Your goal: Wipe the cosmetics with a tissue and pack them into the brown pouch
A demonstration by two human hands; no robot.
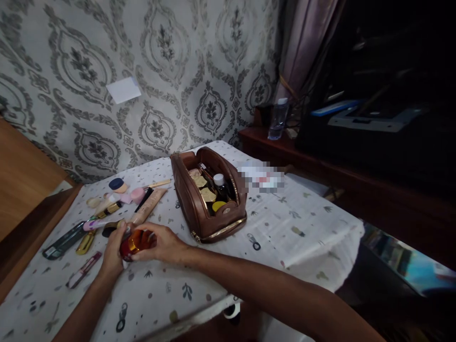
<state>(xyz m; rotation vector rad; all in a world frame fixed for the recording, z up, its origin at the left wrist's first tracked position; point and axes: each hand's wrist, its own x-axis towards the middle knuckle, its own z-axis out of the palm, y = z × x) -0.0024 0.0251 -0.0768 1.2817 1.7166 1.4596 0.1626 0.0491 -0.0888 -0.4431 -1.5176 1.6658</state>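
Above the near left of the table, my two hands meet around a small amber-red glass bottle (133, 244). My right hand (160, 242) curls its fingers and thumb around it from the right. My left hand (114, 249) is closed against its left side, partly hidden. A dark cap with a gold band (110, 229) shows at the left fingertips; whether it is held or lies behind them I cannot tell. Right of the hands stands a brown zip bag (190, 204), its top unzipped, with gold-toned items, a white-capped dark bottle (220, 183) and a yellow lid (218, 205) inside.
Left of the bag lie a beige tube (151, 205), a dark green bottle (64, 241), a pink lip gloss tube (84, 270), a navy-lidded jar (117, 185) and other cosmetics. A clear water bottle (278, 118) stands on the dark wooden furniture (263, 145) at right.
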